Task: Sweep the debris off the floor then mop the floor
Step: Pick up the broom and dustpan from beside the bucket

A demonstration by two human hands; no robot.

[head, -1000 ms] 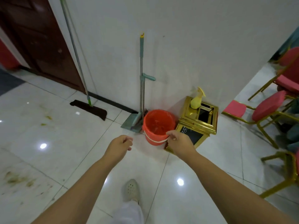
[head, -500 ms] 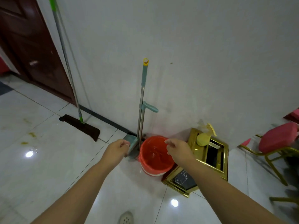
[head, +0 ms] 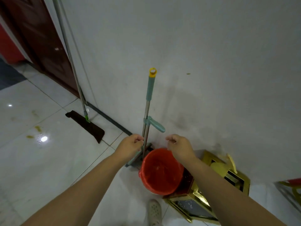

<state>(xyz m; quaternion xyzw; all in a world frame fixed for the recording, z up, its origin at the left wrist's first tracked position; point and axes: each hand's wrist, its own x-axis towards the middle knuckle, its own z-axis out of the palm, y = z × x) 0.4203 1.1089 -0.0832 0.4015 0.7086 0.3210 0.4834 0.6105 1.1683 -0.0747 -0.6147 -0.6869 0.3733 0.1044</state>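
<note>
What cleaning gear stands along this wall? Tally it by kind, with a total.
Flat mop: 1
Broom: 1
Dustpan: 1
Orange bucket: 1
Yellow spray bottle: 1
Total: 5

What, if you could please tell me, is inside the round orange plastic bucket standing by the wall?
The orange plastic bucket looks empty: only its bare inner wall and bottom show, with a few pale smears. The right hand and its forearm cover a strip of the right rim, so that part stays unseen.
</note>
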